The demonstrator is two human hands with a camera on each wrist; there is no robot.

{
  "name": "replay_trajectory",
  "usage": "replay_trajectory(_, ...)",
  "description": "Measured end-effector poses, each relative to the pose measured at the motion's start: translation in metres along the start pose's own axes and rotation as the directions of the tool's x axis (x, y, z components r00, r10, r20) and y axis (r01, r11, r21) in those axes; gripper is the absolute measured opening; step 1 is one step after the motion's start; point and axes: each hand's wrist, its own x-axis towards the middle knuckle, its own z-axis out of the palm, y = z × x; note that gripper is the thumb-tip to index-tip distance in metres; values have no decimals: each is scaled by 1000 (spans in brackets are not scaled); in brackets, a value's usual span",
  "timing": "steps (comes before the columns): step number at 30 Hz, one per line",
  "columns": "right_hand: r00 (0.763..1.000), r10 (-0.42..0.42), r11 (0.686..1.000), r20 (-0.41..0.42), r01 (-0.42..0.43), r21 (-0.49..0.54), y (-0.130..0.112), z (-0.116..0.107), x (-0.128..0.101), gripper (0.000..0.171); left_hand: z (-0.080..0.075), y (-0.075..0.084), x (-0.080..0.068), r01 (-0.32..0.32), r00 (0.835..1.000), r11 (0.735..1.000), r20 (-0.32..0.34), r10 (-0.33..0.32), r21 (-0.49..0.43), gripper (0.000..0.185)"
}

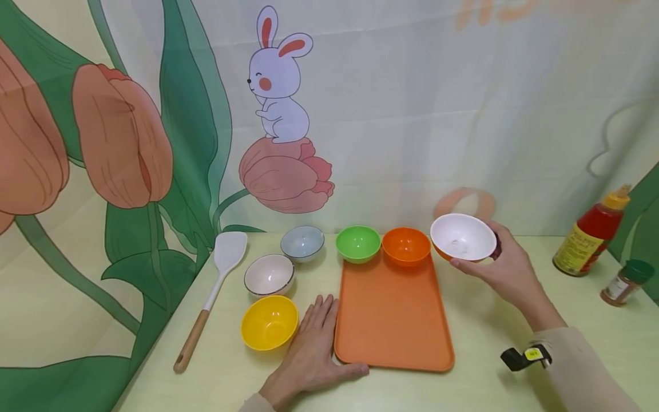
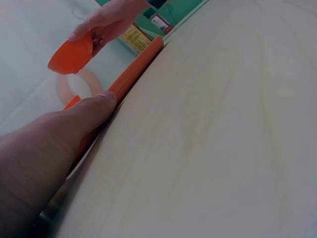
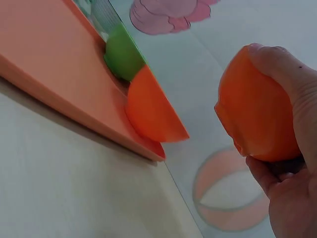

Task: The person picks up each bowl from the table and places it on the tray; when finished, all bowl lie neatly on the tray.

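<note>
the step in hand looks to be the carrying of one bowl while the tray is steadied. the right hand (image 1: 509, 272) grips a white-lined bowl (image 1: 463, 236), orange on the outside, with thumb and fingers narrowed on its side, clear of the worktop (image 1: 221, 386) and near the far right corner of the orange tray (image 1: 393, 317). its mouth is turned up and leans a little toward the head camera, and the right wrist view shows it apart from the plain orange bowl (image 1: 407, 247). that one sits at the tray's far end, just beside the green bowl (image 1: 358, 246). the left hand (image 1: 314, 355) lies with fingers straight along the tray's left edge and thumb at the near edge, gripping nothing; it probably serves to keep the tray from sliding. to its left stand the yellow bowl (image 1: 270, 325), the cream bowl (image 1: 269, 276) and the grey-blue bowl (image 1: 302, 242), all off the tray. setting the held bowl down would, in my judgement, call for levelling it, bringing it over a free patch, lowering it without knocking the plain orange one, and loosening the fingers only once the base is supported.
</note>
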Motion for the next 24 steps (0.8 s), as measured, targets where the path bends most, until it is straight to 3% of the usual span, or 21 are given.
replay_trajectory(7, 998, -52, 992, 40, 47, 116, -13, 10, -19, 100, 0, 0, 0, 1, 1000, 1000, 2, -1, -2, 137)
replay_trajectory(13, 994, -92, 981, 58, 81, 174, -19, 23, -28, 102, 0, 0, 0, 6, 1000, 1000, 3, -6, -2, 138)
replay_trajectory(24, 984, -76, 987, 159, 51, 155, -7, 54, -38, 108, 1, 0, 0, -1, 1000, 1000, -9, 1, 13, 137)
